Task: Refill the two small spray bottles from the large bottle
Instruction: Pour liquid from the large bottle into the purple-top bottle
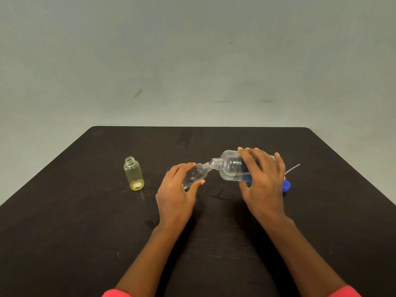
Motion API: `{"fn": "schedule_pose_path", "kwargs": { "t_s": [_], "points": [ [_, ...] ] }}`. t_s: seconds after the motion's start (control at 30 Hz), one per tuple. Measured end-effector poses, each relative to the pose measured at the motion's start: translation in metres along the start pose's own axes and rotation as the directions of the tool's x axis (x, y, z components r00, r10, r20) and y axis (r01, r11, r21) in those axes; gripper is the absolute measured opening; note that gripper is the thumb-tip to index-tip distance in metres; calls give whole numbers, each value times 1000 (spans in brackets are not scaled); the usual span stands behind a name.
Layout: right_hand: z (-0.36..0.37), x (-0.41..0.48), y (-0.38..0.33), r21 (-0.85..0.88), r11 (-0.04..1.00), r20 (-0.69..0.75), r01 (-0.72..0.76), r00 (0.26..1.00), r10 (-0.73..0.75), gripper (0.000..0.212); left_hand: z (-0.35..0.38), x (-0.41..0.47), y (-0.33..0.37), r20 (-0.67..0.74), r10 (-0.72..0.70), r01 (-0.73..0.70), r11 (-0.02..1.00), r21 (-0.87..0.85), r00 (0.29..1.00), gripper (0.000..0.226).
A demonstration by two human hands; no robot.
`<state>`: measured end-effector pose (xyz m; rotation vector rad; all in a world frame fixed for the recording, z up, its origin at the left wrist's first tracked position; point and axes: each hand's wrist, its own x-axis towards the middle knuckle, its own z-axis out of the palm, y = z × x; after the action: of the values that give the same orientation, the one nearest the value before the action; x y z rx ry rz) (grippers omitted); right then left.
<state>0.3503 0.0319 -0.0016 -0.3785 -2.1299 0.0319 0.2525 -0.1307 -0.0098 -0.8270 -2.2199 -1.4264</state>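
Head view: the left hand [175, 196] curls round a small clear bottle [198, 174] and tilts it so its open neck meets the mouth of the large bottle [230, 168]. The right hand [264, 185] grips that large bottle, tipped almost flat over the dark table [64, 221]. 1 uncapped yellow-green bottle [134, 173] stands upright, well off to the left. A blue cap [286, 185] lies just beside the right hand.
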Motion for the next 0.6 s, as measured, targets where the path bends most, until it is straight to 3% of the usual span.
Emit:
{"fn": "schedule_pose_path", "kwargs": {
  "t_s": [0.6],
  "points": [
    [0, 0, 1, -27, 1000, 5, 8, 1000, -8, 85, 1, -1, 0, -17, 19, -19, 1000, 24, 1000, 41]
  ]
}}
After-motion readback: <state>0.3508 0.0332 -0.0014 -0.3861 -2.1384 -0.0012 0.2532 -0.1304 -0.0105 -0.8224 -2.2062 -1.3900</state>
